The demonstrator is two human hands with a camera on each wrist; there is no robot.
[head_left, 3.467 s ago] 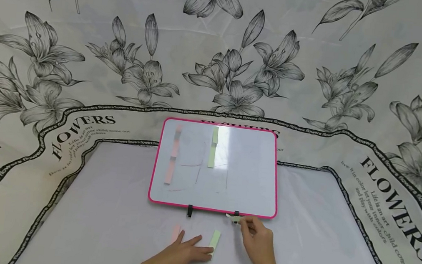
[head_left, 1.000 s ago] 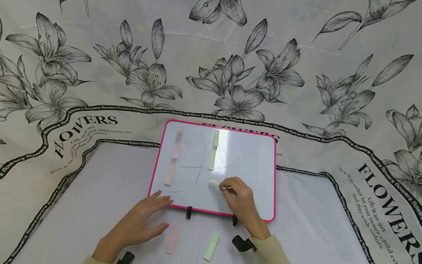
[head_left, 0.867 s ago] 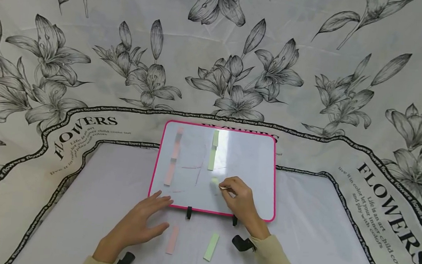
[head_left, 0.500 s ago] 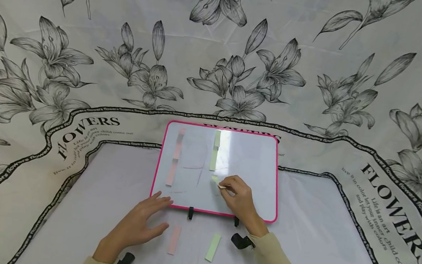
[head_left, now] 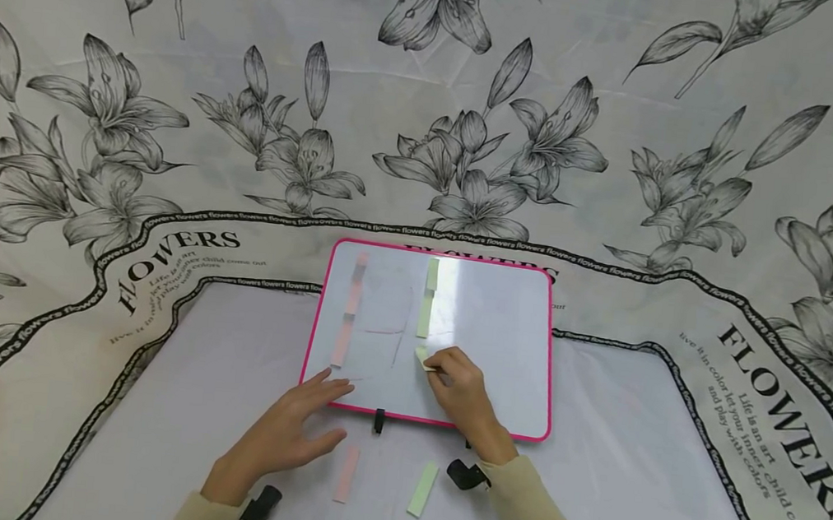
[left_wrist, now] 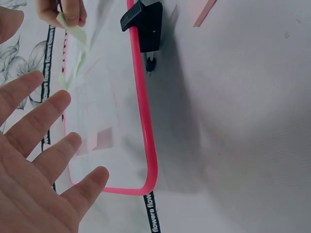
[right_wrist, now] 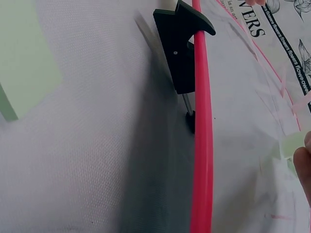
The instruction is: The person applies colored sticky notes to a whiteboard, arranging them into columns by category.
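Note:
A whiteboard [head_left: 500, 366] with a pink frame stands tilted on the table. In the head view, my right hand [head_left: 466, 392] pinches a pale green sticky note [head_left: 422, 359] between thumb and fingers, close over the board's lower middle. The note's loose part points up and left; the left wrist view shows the same sticky note [left_wrist: 73, 31] bent out from the fingers. Above it, overlapping green sticky notes [head_left: 424, 314] form a column. Pink sticky notes [head_left: 342, 340] run down the board's left side. My left hand [head_left: 282, 434] is spread, fingertips at the board's lower left edge, holding nothing.
Before the board lie a pink sticky-note pad [head_left: 346, 474] and a green sticky-note pad [head_left: 422, 489]. A black stand clip [head_left: 379, 421] holds the board's bottom edge. Black wrist cameras, like the one [head_left: 467, 474] at the right sleeve, stick out over the table. Flowered cloth [head_left: 249, 130] hangs behind.
From below the board, my right hand has carried the green sticky note up onto it, shifting slightly lately. My left hand has left the pads for the board's lower left edge.

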